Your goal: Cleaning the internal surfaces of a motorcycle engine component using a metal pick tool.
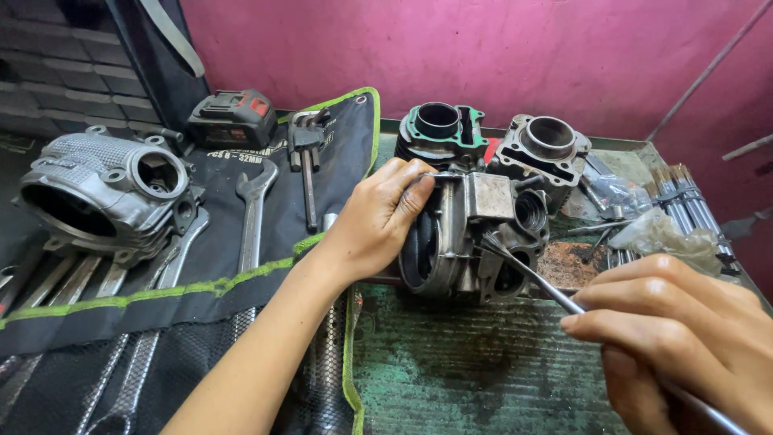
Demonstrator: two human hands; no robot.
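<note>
head view: hands (378, 217) on cylinder head (475, 242)

Three big metal engine parts are sitting here: one cylinder head (471, 242) in the middle, two cylinder blocks (441, 133) (543, 149) far behind. One engine cover (105, 193) is lying left. Two hands (378, 217) (684, 338) are working.

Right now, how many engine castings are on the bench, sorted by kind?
Cylinder heads: 2, one under the left hand and right hand's pick, one on the tool roll
Cylinder barrels: 2, green-gasketed and bare
Total: 4
</note>
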